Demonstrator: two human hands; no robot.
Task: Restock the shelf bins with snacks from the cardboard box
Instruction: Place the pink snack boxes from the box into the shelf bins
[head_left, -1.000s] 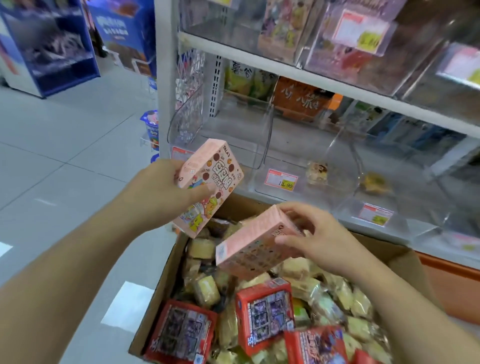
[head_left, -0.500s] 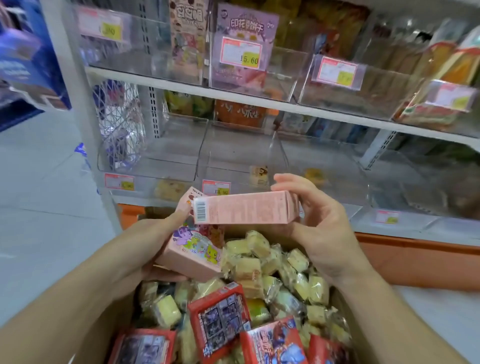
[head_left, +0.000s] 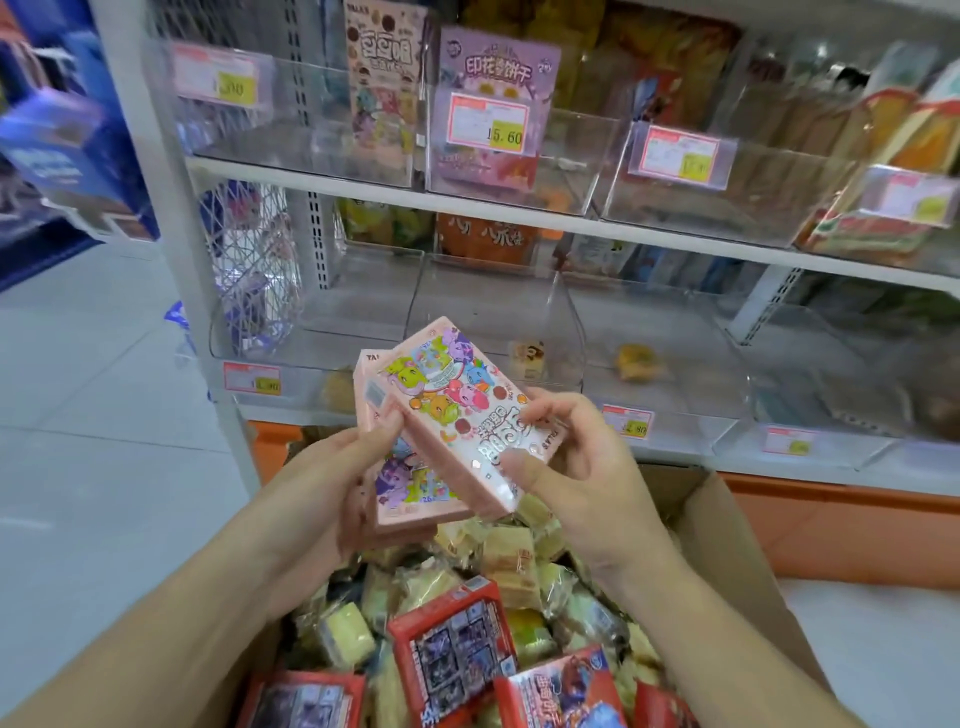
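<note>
While both hands (head_left: 332, 483) grip two pink boxes (head_left: 457, 415), stacked over the carton (head_left: 727, 525).
Right fingers (head_left: 561, 415) pinch top box edge; left thumb clamps side. Judged light, stiff, glossy-slippery: hold long edges.

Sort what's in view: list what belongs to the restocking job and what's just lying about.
Job:
- two pink cartoon-printed cardboard snack boxes, gripped by left hand and right hand
- brown cardboard box holding red snack boxes and yellow wrapped cakes
- clear plastic shelf bins

Lying about:
- blue display stand
- white wire basket
</note>
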